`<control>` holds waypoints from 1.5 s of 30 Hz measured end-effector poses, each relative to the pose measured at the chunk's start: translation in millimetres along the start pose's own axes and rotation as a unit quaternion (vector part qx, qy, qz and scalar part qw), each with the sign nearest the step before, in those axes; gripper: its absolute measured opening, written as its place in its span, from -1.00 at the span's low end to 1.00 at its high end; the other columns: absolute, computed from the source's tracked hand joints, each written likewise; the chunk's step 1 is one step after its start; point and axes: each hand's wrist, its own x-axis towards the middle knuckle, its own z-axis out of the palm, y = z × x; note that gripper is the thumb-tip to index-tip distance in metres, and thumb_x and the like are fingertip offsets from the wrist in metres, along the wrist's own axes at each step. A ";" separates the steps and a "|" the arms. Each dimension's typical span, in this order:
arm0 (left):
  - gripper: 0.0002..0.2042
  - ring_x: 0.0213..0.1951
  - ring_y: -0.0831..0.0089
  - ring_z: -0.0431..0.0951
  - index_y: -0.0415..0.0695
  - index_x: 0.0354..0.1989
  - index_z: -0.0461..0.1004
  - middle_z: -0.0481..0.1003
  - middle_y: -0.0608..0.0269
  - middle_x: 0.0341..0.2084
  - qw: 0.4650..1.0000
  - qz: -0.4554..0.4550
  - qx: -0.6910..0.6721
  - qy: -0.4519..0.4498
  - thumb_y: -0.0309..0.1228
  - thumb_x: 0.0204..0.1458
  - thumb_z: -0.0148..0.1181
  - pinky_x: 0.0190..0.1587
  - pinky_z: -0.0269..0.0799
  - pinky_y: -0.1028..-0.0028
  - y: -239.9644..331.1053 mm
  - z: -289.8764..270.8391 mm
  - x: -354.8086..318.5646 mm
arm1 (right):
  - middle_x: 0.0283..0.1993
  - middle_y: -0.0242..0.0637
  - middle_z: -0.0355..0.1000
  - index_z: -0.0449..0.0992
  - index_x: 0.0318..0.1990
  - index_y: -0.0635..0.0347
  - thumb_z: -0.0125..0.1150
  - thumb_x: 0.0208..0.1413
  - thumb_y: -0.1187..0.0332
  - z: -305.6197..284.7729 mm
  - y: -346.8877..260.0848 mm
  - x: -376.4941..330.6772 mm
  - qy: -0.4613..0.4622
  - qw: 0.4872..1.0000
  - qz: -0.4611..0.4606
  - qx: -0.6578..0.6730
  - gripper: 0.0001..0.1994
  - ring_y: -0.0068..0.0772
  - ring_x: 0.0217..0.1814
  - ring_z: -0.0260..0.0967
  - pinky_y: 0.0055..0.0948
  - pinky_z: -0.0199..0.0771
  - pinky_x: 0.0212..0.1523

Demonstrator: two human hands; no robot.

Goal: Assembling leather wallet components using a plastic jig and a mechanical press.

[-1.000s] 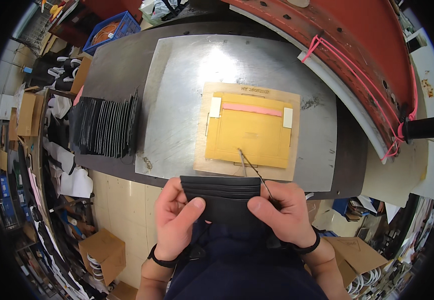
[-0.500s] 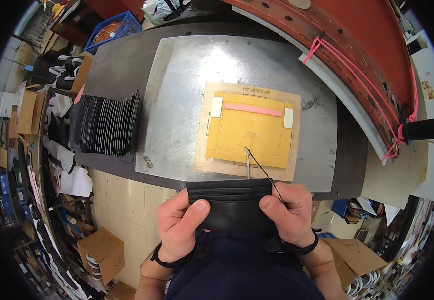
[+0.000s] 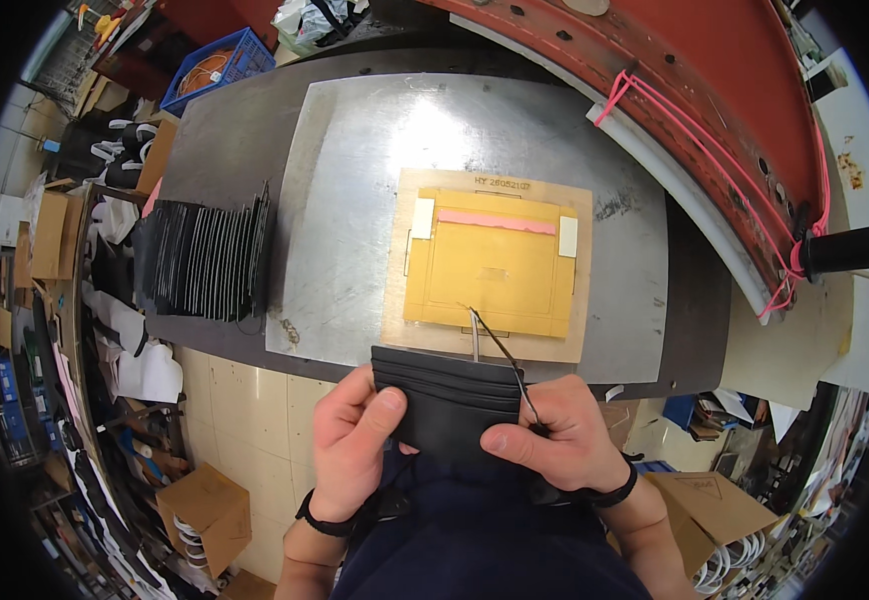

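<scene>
Both hands hold up a black leather-like wallet piece (image 3: 450,400) with several stacked card slots along its upper part. My left hand (image 3: 355,425) grips its left edge, thumb on the front. At the right edge my right hand (image 3: 560,430) pinches it, thumb across the face and fingers behind. A slim two-pronged tool (image 3: 500,348), one prong dark and one silvery, sticks out from my right hand; its lower part is hidden. Beyond the tool's tip lies a yellow plate (image 3: 495,250) with a pink strip and two white pads, on a tan board (image 3: 580,300).
A metal sheet (image 3: 345,200) lies beneath the board on the dark table. A stack of black pieces (image 3: 205,260) stands at the left. Red machinery (image 3: 715,90) with pink cord is at the far right, a blue crate (image 3: 245,65) at the far left. Cardboard boxes (image 3: 205,510) stand below.
The wallet piece has shifted slightly left and tilted, its right side lower. My right hand and the tool have moved left, the thumb farther across the piece.
</scene>
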 end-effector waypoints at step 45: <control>-0.48 0.09 0.45 0.52 -0.18 0.32 0.19 0.51 0.16 0.09 0.985 0.143 -0.091 0.023 -0.64 0.19 0.14 0.21 0.40 0.43 -25.0 -2.7 -0.2 | -0.65 -0.38 0.14 0.30 -0.52 0.17 0.41 0.17 0.34 9.4 -4.6 0.6 0.008 1.000 -0.020 0.005 -0.63 -0.46 -0.65 0.03 -0.46 0.04 -0.60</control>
